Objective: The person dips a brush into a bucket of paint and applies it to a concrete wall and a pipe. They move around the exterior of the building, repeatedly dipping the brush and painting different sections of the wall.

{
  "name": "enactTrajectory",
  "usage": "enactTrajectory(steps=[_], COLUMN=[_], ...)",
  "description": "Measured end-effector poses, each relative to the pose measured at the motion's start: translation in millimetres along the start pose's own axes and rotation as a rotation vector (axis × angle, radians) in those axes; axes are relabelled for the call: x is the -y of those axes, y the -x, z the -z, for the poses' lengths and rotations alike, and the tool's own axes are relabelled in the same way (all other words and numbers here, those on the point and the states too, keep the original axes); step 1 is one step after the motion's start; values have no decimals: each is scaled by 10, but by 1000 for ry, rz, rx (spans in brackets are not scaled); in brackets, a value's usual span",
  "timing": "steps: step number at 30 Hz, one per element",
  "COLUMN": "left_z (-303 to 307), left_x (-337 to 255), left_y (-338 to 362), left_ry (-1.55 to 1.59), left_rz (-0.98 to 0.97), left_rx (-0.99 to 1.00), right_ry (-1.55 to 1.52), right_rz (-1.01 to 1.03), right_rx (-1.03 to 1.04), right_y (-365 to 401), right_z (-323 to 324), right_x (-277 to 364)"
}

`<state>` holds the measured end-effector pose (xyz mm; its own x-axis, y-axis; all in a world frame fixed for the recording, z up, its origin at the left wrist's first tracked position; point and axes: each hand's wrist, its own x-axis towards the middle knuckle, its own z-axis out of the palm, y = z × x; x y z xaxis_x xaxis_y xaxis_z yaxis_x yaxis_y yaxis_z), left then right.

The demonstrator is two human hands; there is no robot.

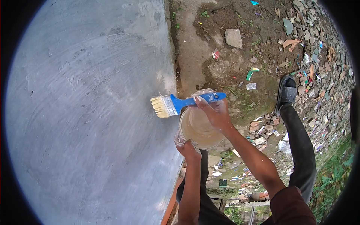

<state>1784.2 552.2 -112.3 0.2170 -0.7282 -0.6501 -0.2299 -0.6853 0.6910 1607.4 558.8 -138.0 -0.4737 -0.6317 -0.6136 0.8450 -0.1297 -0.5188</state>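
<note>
My right hand (215,112) is closed around the blue handle of a paintbrush (195,100). The wide, pale bristles point left, with whitish smears on the metal band, and they overlap the grey wall in this view. Below the brush, a round tub (186,123) holds cloudy tan liquid. My left hand (186,148) grips this tub at its lower left rim, thumb over the edge. White residue coats the fingers of both hands. The grey wall (90,112) fills the left side and has streaky, darker and lighter patches.
Bare soil runs along the wall's foot, with a stone block (233,38) on it. Broken tile and rubble (322,71) cover the ground at right. My leg in dark trousers ends in a black sandal (287,93). Green plants (333,180) grow at lower right.
</note>
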Motion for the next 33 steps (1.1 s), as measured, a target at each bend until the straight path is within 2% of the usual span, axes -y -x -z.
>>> enactTrajectory(steps=[1,2,4,5,7,8,10,14,17,19,23,25,28,30,32,33], left_z=[-24,-43,-64,-74,-98,-113,-193,-414,-292,-281,-373,-322,-320,-259,-229,-187], left_x=[-5,-1,29,45,73,84,33,-105,50,24,-68,-38,-20,-32,-82,-86], left_y=[20,39,68,80,111,130,228,404,296,316,381,379,315,324,318,298], left_ry=[-3,-5,-10,-17,-87,-163,-173,-109,-146,-144,-97,-98,-110,-137,-53,-58], left_rz=[-60,-120,-165,-214,-267,-321,-284,-219,-318,-336,-320,-332,-390,-420,-314,-313], left_rx=[0,0,-36,-68,-74,-73,-92,-169,-166,-163,-139,-139,-142,-156,-182,-179], right_ry=[146,150,798,802,1191,1194,1200,1229,1253,1244,1200,1329,1274,1226,1186,1181], right_rz=[-71,-76,-44,-46,111,112,-33,120,181,100,82,26,108,61,18,179], right_rx=[-11,-8,104,110,69,74,289,267,212,177,160,175,191,227,248,213], right_y=[119,197,321,380,482,461,377,317,304,321,397,379,385,407,400,403], right_z=[115,195,291,320,386,405,428,503,475,471,468,541,559,497,515,572], right_x=[95,257,540,510,328,237,4,-543,-616,-531,-410,-473,-427,-271,-135,-114])
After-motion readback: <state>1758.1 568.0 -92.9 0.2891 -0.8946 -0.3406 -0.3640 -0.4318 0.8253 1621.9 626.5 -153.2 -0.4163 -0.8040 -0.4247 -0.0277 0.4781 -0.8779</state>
